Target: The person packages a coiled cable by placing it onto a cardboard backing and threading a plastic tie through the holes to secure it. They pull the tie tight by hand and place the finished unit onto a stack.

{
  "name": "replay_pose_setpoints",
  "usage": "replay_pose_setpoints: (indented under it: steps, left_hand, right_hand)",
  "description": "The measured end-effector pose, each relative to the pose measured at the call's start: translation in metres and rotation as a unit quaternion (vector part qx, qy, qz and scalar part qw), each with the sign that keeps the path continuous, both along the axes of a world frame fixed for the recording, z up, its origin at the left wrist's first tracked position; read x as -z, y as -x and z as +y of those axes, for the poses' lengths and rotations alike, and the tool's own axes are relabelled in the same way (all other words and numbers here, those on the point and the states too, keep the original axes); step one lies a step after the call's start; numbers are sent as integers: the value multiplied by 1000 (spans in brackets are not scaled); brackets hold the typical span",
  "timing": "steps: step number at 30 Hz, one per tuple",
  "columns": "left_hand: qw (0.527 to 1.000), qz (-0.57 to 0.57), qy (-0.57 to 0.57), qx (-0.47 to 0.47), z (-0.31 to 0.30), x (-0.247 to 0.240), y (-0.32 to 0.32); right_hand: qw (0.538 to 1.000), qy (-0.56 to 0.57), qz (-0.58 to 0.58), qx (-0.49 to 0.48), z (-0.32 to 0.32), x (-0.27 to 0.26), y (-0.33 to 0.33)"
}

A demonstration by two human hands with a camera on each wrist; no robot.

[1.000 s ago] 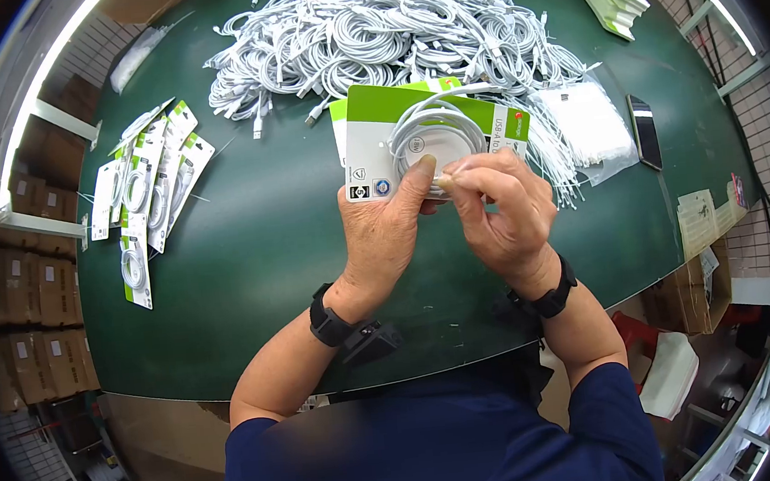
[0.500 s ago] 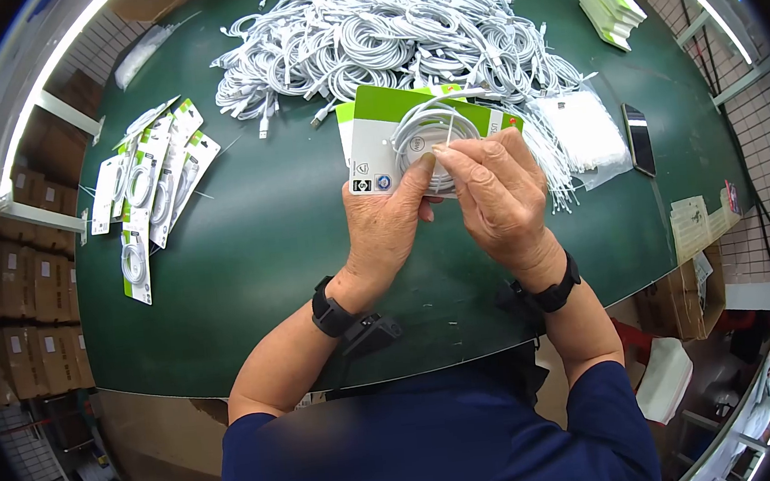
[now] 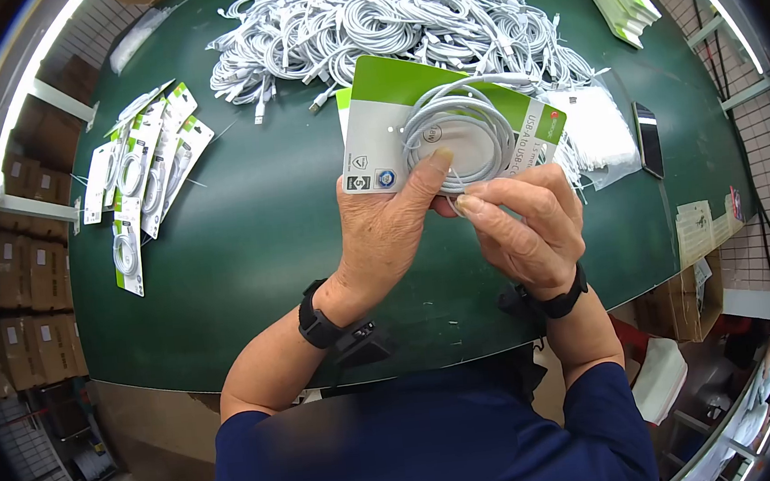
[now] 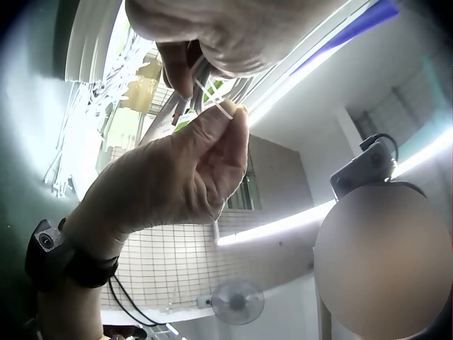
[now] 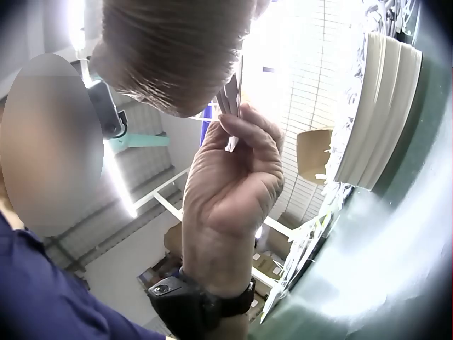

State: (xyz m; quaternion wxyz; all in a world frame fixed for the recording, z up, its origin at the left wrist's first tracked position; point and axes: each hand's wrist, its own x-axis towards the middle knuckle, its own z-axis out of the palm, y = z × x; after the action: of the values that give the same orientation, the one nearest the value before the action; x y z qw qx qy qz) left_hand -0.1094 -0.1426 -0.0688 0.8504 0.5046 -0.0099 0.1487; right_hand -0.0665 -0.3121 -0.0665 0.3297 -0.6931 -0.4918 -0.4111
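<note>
Gripped: the card (image 3: 373, 122) and cable coil (image 3: 413, 142) by the left hand (image 3: 379, 227), a thin white tie (image 4: 225, 108) pinched by the right hand (image 3: 530, 228).
Half a second on, the right hand had dropped from across the coil to its lower edge, so the tying work seemed centred there; the coil lay against the card's printed face.
</note>
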Motion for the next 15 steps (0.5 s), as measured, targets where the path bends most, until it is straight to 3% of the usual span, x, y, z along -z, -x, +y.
replay_pose_setpoints:
  steps: [15]
  left_hand:
    - [1000,12,6,-2,0,-2,-1]
  right_hand:
    - [1000,-20,20,0,1,1,3]
